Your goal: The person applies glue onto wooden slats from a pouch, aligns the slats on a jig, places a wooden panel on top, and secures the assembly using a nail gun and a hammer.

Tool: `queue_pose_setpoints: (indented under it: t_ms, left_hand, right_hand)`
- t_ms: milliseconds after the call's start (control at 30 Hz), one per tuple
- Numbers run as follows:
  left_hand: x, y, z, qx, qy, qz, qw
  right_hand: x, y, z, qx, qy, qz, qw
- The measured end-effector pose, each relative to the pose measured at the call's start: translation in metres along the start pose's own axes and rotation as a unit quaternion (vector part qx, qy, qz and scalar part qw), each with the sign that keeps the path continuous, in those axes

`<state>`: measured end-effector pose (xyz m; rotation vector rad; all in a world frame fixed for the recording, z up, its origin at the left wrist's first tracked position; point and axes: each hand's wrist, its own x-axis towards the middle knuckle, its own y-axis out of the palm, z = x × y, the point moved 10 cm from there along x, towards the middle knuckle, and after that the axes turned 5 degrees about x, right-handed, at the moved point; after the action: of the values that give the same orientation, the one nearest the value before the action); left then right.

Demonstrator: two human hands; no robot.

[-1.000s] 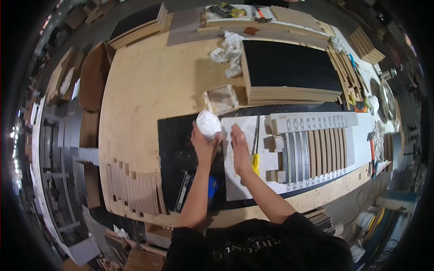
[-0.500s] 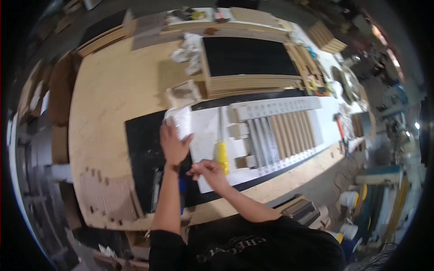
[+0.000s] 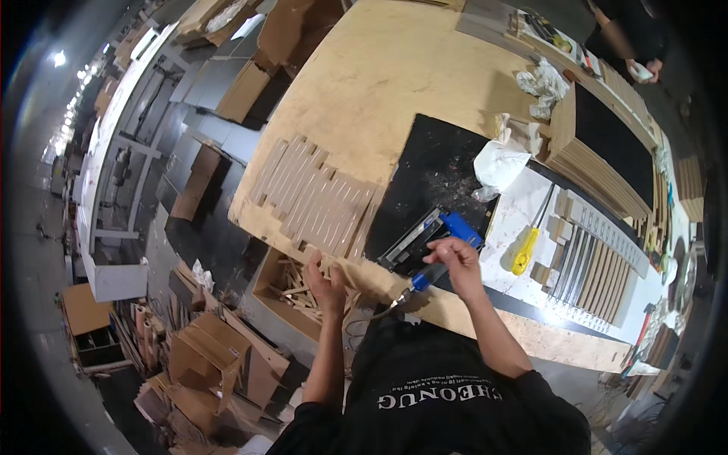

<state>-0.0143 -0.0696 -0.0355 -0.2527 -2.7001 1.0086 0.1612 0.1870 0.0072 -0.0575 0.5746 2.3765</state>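
Observation:
My left hand (image 3: 326,287) hovers at the table's near edge, fingers apart and holding nothing visible. It is nearest to the row of thin brown wooden strips (image 3: 322,205). My right hand (image 3: 461,267) is over the blue and black nail gun (image 3: 457,226), covering part of its handle. Its fingers are curled together, and anything between them is hidden. The nail gun lies on a black board (image 3: 428,163), with an air hose joined at its blue fitting (image 3: 419,282). A white plastic bag (image 3: 500,167) and a yellow-handled screwdriver (image 3: 523,254) lie to the right.
Metal and brown strips (image 3: 595,265) sit in a slotted white holder, right. Black-topped panels (image 3: 607,152) are stacked behind. Below the table edge stands a box of wood scraps (image 3: 292,307); cardboard boxes (image 3: 205,356) fill the floor at left. Another person's hand (image 3: 644,70) holds something white, far right.
My view has turned left, bringing the strips and floor boxes into sight. My left hand has left the white bag and moved to the near edge. My right hand is now over the nail gun.

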Motion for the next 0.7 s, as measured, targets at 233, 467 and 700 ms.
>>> queue_pose_setpoints:
  t_ms: [233, 467, 700]
  left_hand:
    - [0.002, 0.014, 0.002, 0.010, 0.049, 0.043, 0.998]
    - [0.011, 0.019, -0.027, 0.098, 0.067, 0.069, 0.991]
    - [0.013, 0.016, -0.008, 0.148, 0.062, 0.159, 0.974]
  right_hand:
    - [-0.008, 0.063, -0.041, -0.053, 0.065, 0.079, 0.993]
    - [-0.018, 0.067, -0.050, -0.051, 0.063, 0.059, 0.995]
    - [-0.026, 0.073, -0.068, -0.059, 0.087, 0.056, 0.993]
